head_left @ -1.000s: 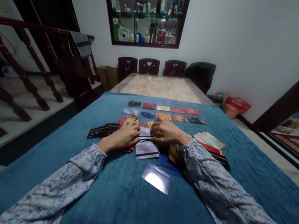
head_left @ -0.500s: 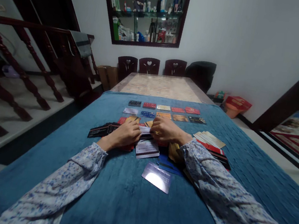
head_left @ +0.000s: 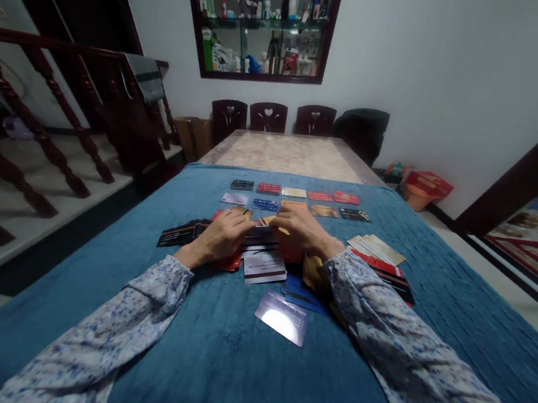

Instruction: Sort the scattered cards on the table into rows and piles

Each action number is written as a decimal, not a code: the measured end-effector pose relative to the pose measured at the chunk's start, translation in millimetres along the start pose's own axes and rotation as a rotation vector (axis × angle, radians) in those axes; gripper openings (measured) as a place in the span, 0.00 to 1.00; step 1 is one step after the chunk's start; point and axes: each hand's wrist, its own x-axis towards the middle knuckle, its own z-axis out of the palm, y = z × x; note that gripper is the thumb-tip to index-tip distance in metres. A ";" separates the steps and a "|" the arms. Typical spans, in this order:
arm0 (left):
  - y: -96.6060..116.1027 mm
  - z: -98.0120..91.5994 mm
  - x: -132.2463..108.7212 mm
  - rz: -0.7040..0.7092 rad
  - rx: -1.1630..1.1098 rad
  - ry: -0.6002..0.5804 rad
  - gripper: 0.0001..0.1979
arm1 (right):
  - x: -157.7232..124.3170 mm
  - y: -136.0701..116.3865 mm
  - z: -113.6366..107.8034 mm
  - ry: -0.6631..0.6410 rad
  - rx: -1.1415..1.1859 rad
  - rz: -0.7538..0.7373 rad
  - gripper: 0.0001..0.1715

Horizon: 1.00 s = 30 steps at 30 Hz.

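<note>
My left hand (head_left: 224,236) rests over the card pile with its fingers curled at a card's edge. Close beside it, my right hand (head_left: 300,230) is pinched, with a yellowish card showing under its fingers. Between and below them lie white cards (head_left: 265,267) with dark stripes. Black cards (head_left: 182,234) fan out left of my left hand. Blue cards (head_left: 303,294) sit below my right wrist, and a shiny silver-purple card (head_left: 282,316) lies alone nearest me. Beyond the hands, several cards form two rows, among them a red one (head_left: 269,189) and a blue one (head_left: 265,205).
A blue cloth (head_left: 206,354) covers the near part of the table. Pale cards (head_left: 377,248) and red and black cards (head_left: 389,278) lie by my right forearm. Chairs (head_left: 268,117) stand at the far end, and a wooden railing (head_left: 37,89) is at the left.
Both hands have shifted slightly away from me. My left hand has moved a little left, and the gap between the hands shows more of the striped cards.
</note>
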 end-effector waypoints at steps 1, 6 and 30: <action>-0.4 0.3 -0.1 -0.026 -0.022 0.005 0.16 | -0.5 0.2 1.6 0.011 -0.010 0.028 0.12; -1.4 4.1 -1.3 -0.150 -0.156 0.038 0.17 | -2.0 0.4 9.5 0.019 -0.026 0.177 0.12; 12.8 6.0 -3.5 -0.377 -0.123 -0.163 0.27 | 2.9 -13.8 8.5 -0.263 -0.043 0.424 0.26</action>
